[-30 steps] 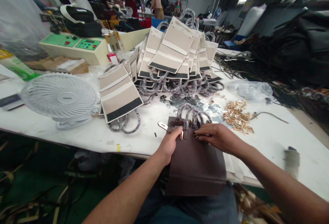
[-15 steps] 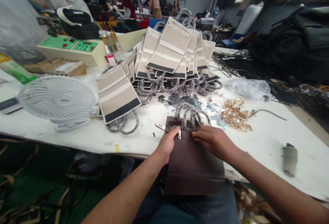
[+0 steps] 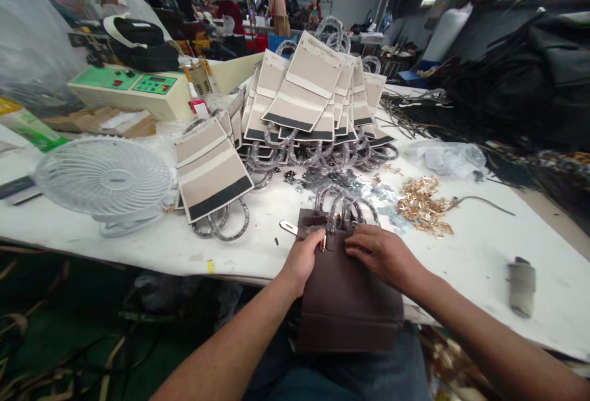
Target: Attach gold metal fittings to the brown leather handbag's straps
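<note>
A dark brown bag (image 3: 353,303) leans between my lap and the table's front edge, its looped handles (image 3: 341,199) wrapped in clear film. My left hand (image 3: 302,261) grips the bag's upper left edge, thumb beside a small gold metal piece. A strap with a metal tip (image 3: 289,227) sticks out left of that hand. At the upper right front of the bag, my right hand (image 3: 380,252) has its fingers pinched together against the surface; what they hold, if anything, is hidden.
Beige panels (image 3: 304,85) with wrapped handles are piled at the back. Gold metal pieces (image 3: 424,203) lie to the right, near a plastic bag (image 3: 447,156) and a grey cylinder (image 3: 522,287). A white fan (image 3: 110,180) stands left; people work far behind.
The fingers of my right hand have shifted slightly on the bag's front. My left hand still holds the bag, which has barely moved.
</note>
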`<action>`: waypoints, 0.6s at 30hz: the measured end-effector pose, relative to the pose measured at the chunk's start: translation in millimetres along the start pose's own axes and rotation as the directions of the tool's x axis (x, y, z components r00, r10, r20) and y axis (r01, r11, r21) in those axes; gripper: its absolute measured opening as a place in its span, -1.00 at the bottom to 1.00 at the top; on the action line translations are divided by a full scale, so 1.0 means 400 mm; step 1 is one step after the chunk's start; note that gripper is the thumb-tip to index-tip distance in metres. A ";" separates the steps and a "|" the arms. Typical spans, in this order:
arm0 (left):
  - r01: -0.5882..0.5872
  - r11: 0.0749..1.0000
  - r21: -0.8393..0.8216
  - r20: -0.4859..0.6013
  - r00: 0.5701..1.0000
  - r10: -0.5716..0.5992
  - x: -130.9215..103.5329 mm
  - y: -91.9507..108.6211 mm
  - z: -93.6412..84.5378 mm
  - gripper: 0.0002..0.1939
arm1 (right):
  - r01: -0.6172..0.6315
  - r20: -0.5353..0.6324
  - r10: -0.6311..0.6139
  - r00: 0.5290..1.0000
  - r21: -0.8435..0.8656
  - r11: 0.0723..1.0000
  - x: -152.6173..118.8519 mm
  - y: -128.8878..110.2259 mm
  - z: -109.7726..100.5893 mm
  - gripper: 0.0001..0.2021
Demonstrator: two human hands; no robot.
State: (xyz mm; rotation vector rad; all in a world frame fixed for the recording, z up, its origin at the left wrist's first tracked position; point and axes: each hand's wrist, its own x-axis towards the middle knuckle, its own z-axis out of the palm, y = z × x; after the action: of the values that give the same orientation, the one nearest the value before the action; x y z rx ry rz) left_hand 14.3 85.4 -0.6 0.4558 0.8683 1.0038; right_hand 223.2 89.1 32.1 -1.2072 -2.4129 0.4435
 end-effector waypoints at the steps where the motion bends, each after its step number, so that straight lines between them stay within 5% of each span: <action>1: -0.009 1.000 0.009 0.003 1.000 0.009 0.000 0.000 0.000 -0.63 | 0.017 0.007 -0.017 1.000 -0.031 0.999 0.001 -0.002 0.001 -0.85; 9: -0.184 0.971 0.151 -0.002 0.982 0.186 0.004 -0.004 -0.004 -0.63 | 0.040 0.004 -0.040 0.999 -0.204 0.978 -0.011 -0.024 0.002 -0.75; 18: -0.114 0.993 0.032 0.008 0.993 0.114 0.004 -0.002 -0.001 -0.61 | -0.145 -0.118 0.108 0.987 -0.373 0.916 -0.008 -0.062 0.049 -0.80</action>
State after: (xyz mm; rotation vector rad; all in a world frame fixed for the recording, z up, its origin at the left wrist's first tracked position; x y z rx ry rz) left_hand 14.8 86.6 -2.2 0.5408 0.8617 1.0938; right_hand 198.5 70.5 25.5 -1.5145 -2.4157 -0.0568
